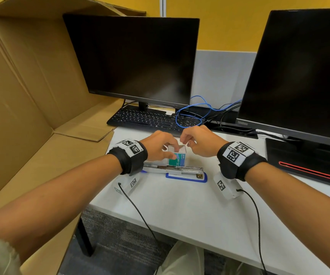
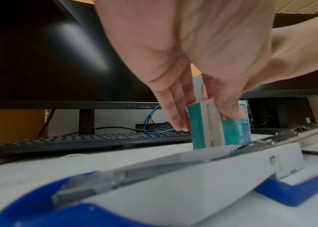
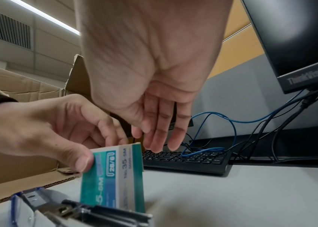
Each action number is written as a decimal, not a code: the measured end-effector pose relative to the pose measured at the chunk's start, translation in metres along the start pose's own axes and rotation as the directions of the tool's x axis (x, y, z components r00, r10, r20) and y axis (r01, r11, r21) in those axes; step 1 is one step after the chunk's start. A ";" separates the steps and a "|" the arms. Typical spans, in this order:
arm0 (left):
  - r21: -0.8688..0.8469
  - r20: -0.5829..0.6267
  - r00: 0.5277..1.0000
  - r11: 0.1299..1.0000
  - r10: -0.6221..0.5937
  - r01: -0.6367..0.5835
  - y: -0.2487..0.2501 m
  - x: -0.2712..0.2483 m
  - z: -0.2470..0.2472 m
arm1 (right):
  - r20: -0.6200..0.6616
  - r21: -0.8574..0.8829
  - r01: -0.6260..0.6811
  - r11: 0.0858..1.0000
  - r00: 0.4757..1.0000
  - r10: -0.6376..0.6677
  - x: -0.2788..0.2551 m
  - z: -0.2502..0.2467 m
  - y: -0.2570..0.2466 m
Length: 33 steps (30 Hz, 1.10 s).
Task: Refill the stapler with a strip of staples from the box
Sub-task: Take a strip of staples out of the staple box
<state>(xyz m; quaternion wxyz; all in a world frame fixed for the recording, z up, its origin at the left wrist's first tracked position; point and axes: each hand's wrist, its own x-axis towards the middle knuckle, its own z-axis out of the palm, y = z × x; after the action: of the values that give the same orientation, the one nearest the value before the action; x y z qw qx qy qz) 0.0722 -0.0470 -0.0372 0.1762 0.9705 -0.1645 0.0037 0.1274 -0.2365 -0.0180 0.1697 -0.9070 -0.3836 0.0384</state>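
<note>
On the white desk [image 1: 180,205], stapler [image 1: 180,170] lying swung open. Just behind it, upright staple box [image 1: 177,155], pinched by left hand [image 1: 158,144] between thumb and fingers. Right hand [image 1: 198,140] above the box, fingers [image 3: 160,135] relaxed, together, holding nothing.

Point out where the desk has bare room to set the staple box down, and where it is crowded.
Bare desk lies between the stapler and the near edge. Behind the staple box, the keyboard and cables crowd the surface.
</note>
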 end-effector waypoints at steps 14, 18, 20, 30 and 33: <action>0.028 0.047 0.999 0.999 0.022 -0.023 0.003 0.003 -0.002 | -0.060 0.025 0.012 1.000 0.998 -0.010 -0.004 0.003 0.003; -0.039 0.000 0.999 0.999 -0.035 0.035 0.000 0.001 -0.002 | -0.038 0.005 0.059 0.998 0.998 -0.059 -0.005 0.003 -0.002; -0.052 -0.028 0.999 0.998 -0.045 0.044 -0.001 -0.001 -0.001 | 0.037 -0.007 0.090 0.996 0.995 -0.090 -0.006 0.003 -0.008; 0.003 -0.087 0.994 0.998 -0.065 0.065 -0.006 -0.001 0.001 | 0.017 -0.133 0.089 0.987 0.996 -0.088 -0.006 -0.002 -0.016; 0.005 -0.094 0.993 0.997 -0.072 0.073 -0.006 -0.002 0.001 | -0.067 -0.133 0.047 0.990 0.996 -0.056 -0.008 -0.007 -0.009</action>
<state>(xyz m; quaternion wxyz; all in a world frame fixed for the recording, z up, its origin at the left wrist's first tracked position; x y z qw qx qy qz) 0.0720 -0.0409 -0.0402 0.1795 0.9754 -0.1206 0.0436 0.1170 -0.2388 -0.0092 0.1238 -0.9068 -0.4023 -0.0233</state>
